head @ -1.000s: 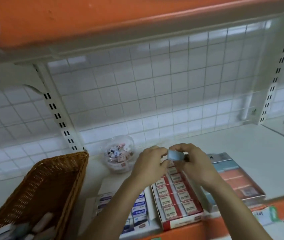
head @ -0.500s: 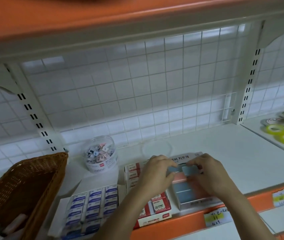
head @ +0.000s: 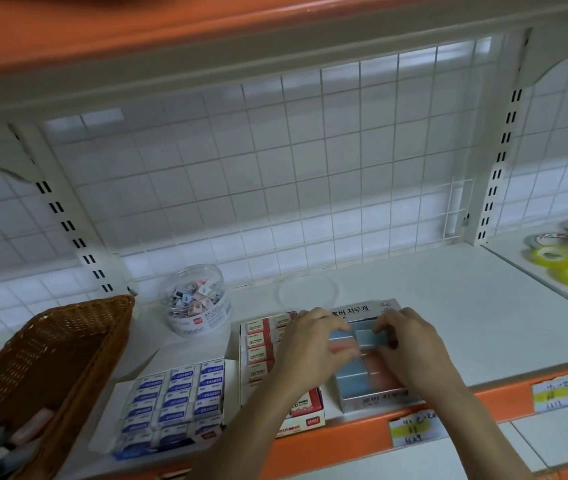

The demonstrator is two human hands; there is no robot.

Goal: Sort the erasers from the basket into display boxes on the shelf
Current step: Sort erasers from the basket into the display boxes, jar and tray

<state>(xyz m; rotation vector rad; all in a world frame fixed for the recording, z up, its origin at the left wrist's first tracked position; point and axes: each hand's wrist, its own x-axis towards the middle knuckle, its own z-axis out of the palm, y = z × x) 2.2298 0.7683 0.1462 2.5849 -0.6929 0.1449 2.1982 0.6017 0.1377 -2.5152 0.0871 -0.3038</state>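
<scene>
1. We judged the step in hand to be seating one blue eraser [head: 374,337] in the rear of the pastel eraser display box [head: 376,401]. The box stood at the front of the shelf [head: 483,323], just beside the red 2B eraser box [head: 258,341].
2. To do it well, we needed to keep the eraser level and square with the right-hand column. It then had to go down flat and be pressed only lightly, so that its neighbours did not tip.
3. Our right hand [head: 410,344] had its fingers curled round the eraser's far end, clamped on it. The eraser sat low in the box, but we could not tell whether it already rested on the ones beneath.
4. Our left hand [head: 310,344] had its fingers bent and close together, the tips against the left column. We could not tell whether they gripped anything or merely steadied the row.
5. The wicker basket [head: 68,317], well apart at the left, held more erasers, so by our reckoning the sorting was unfinished.
</scene>
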